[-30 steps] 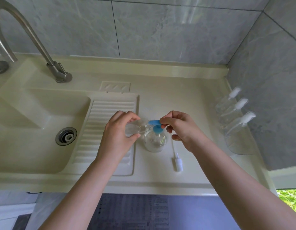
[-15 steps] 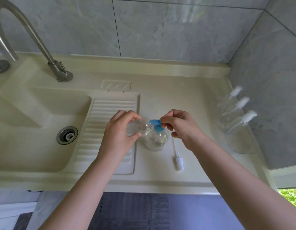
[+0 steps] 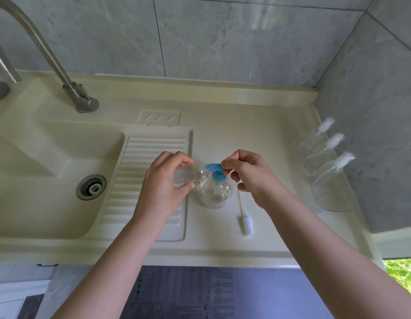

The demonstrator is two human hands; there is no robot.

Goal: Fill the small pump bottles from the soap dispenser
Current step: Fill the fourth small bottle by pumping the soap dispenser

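- Cream sink basin at left, w/ round metal drain
- Ribbed drainboard just right of basin
- Steel gooseneck tap at back left
- Grey marbled wall tiles behind & on right
- Green foliage at lower right corner

Barely any change over the last second. Right hand stays with its fingertips on the blue pump head of the soap dispenser, and the head looks a touch lower against the collar than before, though it is hard to be sure. Left hand keeps its grip on the small clear bottle, mouth at the spout. Whole scene slid slightly in frame, likely from camera motion.
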